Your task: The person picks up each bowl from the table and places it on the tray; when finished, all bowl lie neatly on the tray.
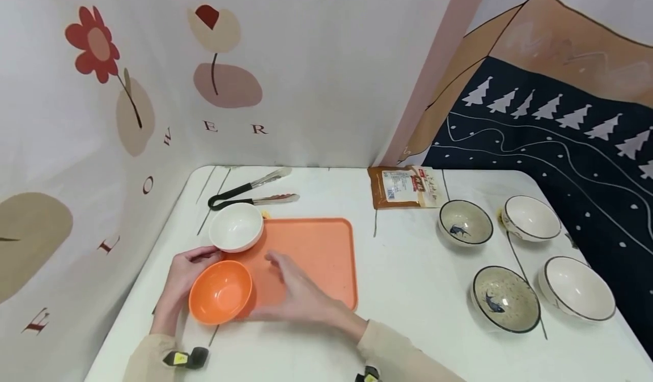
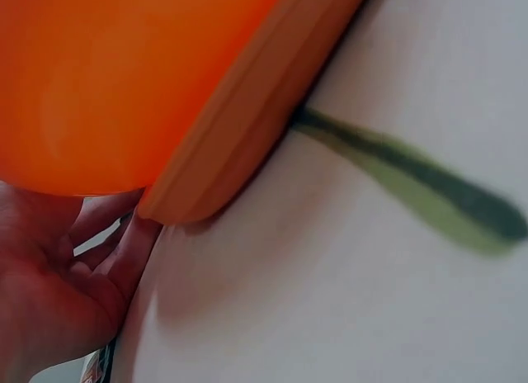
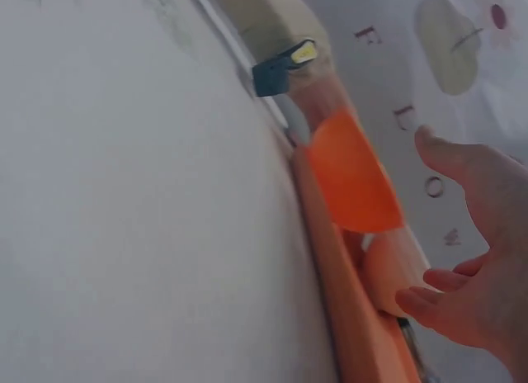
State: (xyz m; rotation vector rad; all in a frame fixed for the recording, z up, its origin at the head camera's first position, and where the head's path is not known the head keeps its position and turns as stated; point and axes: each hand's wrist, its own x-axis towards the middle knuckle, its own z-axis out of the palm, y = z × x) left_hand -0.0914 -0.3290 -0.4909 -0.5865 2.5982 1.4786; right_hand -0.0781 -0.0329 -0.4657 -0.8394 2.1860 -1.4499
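From the head view, I have the orange bowl (image 1: 221, 292) over the near-left corner of the orange tray (image 1: 316, 251), towards the left edge of the bench (image 1: 408, 268). My left hand (image 1: 181, 274) lies along the bowl's left side, fingers partly hidden, so I cannot tell whether they grip anything. My right hand (image 1: 301, 297) is over the tray's near side, right of the bowl, thumb and fingers apart. A white bowl (image 1: 236, 227) sits at the tray's far-left corner; tongs (image 1: 240, 190) lie beyond it, near the bench's far-left corner. A brown packet (image 1: 403, 188) lies by the far edge. Towards the right edge stand a small grey bowl (image 1: 466, 223), a larger grey bowl (image 1: 505, 300) and two dark-rimmed white bowls (image 1: 577, 288).

In the left wrist view, I see left-hand fingers at the tray's corner, just below the orange bowl.

In the right wrist view, my right hand's thumb stands well away from its bent fingers, with nothing between them.
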